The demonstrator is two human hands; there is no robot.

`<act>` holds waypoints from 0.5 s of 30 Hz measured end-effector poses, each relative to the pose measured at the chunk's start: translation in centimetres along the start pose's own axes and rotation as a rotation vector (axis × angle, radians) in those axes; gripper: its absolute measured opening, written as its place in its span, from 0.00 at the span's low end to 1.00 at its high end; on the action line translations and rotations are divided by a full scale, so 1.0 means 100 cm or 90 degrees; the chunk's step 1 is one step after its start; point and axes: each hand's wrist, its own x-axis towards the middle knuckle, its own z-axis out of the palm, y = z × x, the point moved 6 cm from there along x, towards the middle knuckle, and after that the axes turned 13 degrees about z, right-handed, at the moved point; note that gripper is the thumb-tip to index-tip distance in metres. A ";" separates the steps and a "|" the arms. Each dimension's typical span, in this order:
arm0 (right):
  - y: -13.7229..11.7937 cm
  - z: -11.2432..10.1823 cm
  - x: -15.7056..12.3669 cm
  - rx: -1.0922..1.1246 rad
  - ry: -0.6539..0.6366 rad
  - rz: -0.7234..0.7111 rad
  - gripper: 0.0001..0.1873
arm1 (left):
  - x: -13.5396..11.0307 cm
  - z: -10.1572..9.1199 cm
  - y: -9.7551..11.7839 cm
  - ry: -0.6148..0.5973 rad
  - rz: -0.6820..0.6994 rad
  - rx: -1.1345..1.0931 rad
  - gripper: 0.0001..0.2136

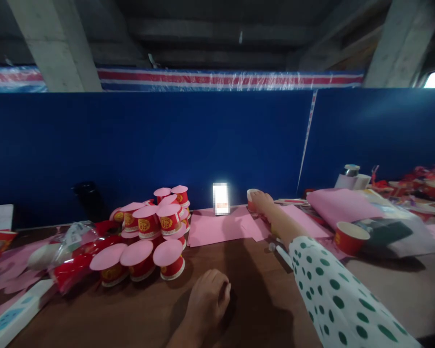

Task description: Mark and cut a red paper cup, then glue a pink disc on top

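My right hand (264,202), on an arm in a white sleeve with green dots, reaches far forward and closes on a small red paper cup (251,199) near the blue partition. My left hand (208,299) rests on the brown table (261,299) as a loose fist, with nothing visible in it. A pile of several red cups with pink paper tops (155,232) sits to the left. Pink paper sheets (221,227) lie between the pile and my right hand. A lit phone (221,198) stands behind the sheets.
An open red cup (351,237) stands right of my arm, beside a pink sheet stack (337,203) and a plastic bag (391,232). A white pen (281,251) lies under my forearm. A power strip (12,314) and red wrapping (76,266) lie at the left.
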 end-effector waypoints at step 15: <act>-0.006 -0.015 -0.007 0.032 0.031 -0.116 0.17 | 0.003 -0.002 0.000 0.014 -0.014 -0.023 0.05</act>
